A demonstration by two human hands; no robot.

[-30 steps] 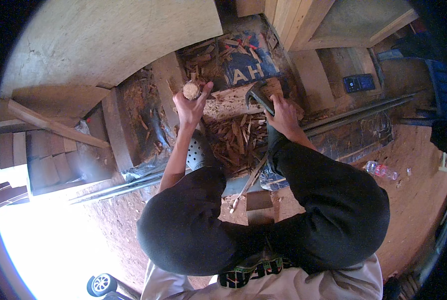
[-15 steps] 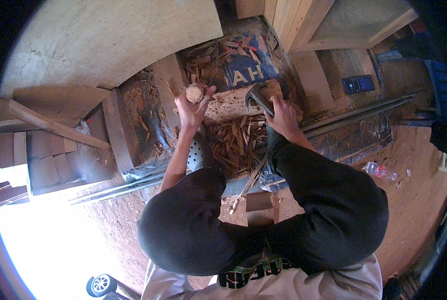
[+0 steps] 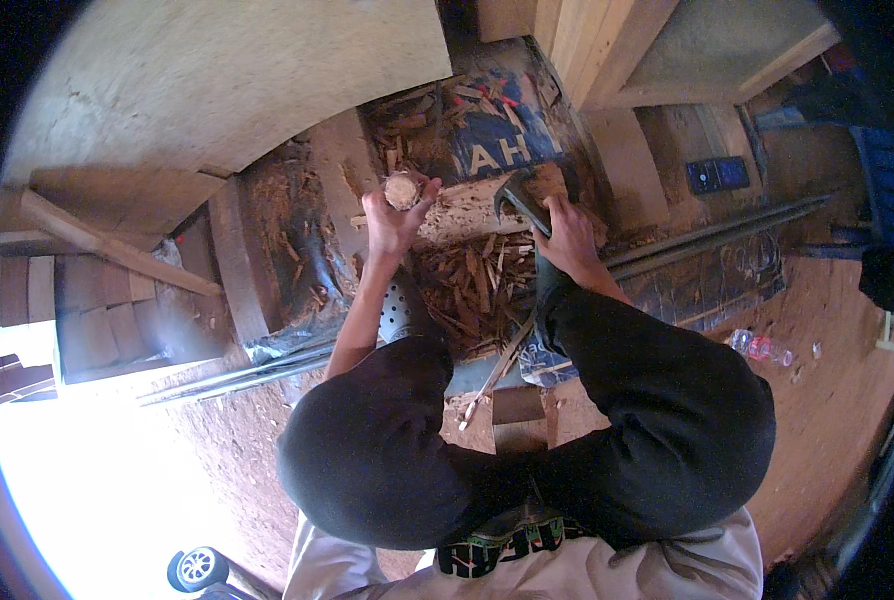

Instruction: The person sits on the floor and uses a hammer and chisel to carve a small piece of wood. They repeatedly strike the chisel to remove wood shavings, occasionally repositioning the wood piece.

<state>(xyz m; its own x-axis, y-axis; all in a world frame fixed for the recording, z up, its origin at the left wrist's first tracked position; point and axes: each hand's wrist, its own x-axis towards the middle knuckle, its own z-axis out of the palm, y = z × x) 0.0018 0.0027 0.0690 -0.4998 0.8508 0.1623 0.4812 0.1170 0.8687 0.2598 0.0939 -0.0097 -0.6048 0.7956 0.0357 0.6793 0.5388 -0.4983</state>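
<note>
Reddish earth floor (image 3: 807, 385) spreads around a cluttered work spot, with bright light at the lower left and a large pale board (image 3: 247, 85) filling the upper left. Two bent knees in dark trousers (image 3: 367, 440) frame the middle, where wood chips (image 3: 479, 275) lie heaped between the feet, just below a pale, pitted plank (image 3: 467, 212). The left hand (image 3: 394, 228) is wrapped around a round wooden piece (image 3: 403, 190), whose light, rough end faces up, near the plank's left part. The right hand (image 3: 570, 238) is clenched on the handle of a hammer (image 3: 523, 204); its dark, curved head points left, over the plank's right part, though whether it touches the wood cannot be told. Beyond the plank lies a blue printed sheet (image 3: 515, 125) strewn with splinters. A dark phone (image 3: 717, 174) rests farther right, above long metal bars (image 3: 717, 236), and a clear bottle (image 3: 762, 347) with a red band lies on the floor beside the right knee. A perforated pale shoe (image 3: 395, 312) shows beside the left forearm.
</note>
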